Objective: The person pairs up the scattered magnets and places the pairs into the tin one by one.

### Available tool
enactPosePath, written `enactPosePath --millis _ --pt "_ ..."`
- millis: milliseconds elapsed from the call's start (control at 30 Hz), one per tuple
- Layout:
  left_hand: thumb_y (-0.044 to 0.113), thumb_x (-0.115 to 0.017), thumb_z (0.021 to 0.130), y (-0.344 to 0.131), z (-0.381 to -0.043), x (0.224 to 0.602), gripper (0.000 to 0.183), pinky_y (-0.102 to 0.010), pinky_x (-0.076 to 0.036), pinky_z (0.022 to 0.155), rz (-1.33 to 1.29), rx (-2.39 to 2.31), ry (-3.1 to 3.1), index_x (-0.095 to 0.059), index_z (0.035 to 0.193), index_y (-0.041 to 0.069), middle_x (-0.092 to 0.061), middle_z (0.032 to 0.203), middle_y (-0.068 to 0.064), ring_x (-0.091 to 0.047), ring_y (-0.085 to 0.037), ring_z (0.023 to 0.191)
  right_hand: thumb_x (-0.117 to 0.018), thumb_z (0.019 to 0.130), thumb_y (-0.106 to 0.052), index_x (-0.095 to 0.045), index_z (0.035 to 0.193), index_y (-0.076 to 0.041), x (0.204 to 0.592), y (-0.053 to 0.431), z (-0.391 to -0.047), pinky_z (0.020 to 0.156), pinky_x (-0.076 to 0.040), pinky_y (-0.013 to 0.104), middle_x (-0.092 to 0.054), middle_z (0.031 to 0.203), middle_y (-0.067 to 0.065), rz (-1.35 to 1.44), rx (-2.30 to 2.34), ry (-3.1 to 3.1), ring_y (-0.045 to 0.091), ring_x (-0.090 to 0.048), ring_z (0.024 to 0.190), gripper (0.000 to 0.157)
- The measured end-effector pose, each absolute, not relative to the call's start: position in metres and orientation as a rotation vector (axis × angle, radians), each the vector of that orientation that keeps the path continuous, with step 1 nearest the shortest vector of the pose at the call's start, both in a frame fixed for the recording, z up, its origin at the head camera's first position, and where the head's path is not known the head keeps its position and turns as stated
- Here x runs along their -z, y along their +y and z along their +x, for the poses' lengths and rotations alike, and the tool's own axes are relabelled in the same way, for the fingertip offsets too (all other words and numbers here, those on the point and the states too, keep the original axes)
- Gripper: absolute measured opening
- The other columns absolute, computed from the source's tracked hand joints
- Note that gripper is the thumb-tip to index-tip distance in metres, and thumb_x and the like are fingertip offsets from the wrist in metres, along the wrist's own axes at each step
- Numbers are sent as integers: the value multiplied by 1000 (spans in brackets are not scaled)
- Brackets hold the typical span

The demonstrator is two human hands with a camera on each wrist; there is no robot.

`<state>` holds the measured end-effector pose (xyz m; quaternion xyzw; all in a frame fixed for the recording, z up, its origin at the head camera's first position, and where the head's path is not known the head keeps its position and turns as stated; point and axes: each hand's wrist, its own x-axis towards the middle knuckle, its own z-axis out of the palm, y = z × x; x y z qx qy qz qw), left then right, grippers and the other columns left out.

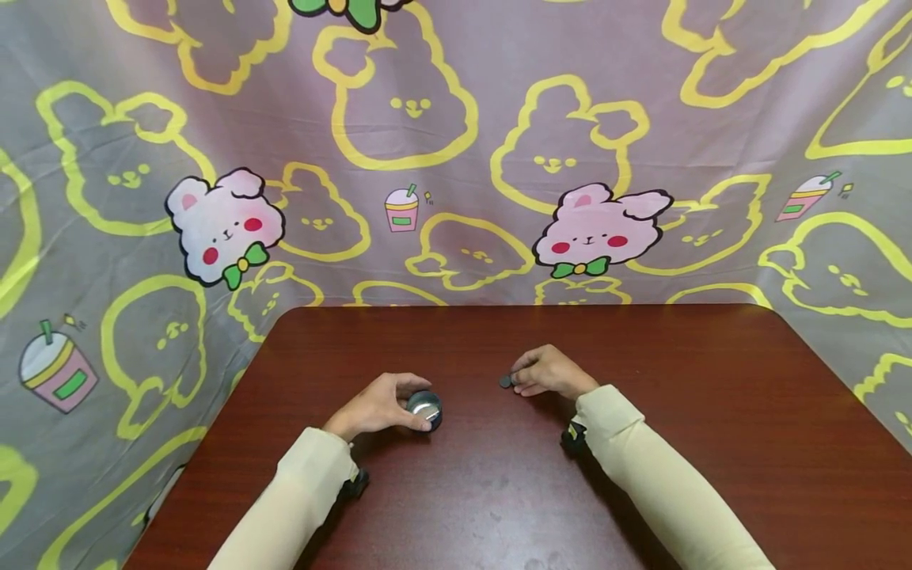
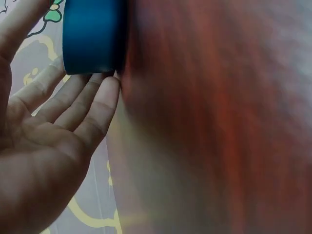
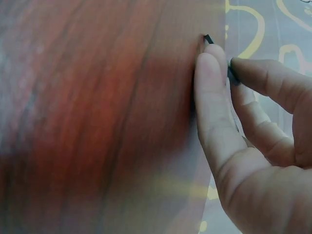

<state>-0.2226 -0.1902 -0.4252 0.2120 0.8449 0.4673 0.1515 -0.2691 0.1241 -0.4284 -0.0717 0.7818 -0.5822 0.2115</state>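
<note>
My left hand [image 1: 382, 405] spans a short round container [image 1: 425, 412] on the table, the thumb on its near side and fingers on its far side. From above, its rim looks dark and its inside shiny silver; in the left wrist view its smooth side wall [image 2: 93, 36] is blue. Farther right, my right hand [image 1: 550, 372] rests low at the tabletop. Its thumb and fingers pinch a small dark piece [image 3: 234, 75], mostly hidden by the fingers. Just at the fingertips shows a small dark flat disc [image 1: 506, 381].
Both hands are over a reddish-brown wooden table [image 1: 492, 491] with rounded far corners. A grey-pink curtain [image 1: 456, 253] with yellow outlines and rabbit faces hangs behind it and along both sides. Each wrist wears a small black device [image 1: 572, 440].
</note>
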Motion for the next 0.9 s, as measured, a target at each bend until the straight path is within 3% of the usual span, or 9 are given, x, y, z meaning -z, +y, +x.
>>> enactPosePath --millis 367,900 --pt "12 -88 61 -193 -220 431 70 -38 -48 86 635 -1355 2428 -56 122 -1 -63 106 -8 -59 -22 99 -67 79 4 -59 88 9 430 121 -269 61 -56 33 -67 77 16 -185 1564 2213 20 -65 64 13" --pt "13 -88 62 -195 -220 433 65 -37 -48 86 626 -1355 2449 -59 120 3 -64 105 -8 -59 -21 98 -66 79 2 -58 86 7 419 97 -264 64 -56 38 -65 77 16 -239 1615 2155 23 -65 66 12"
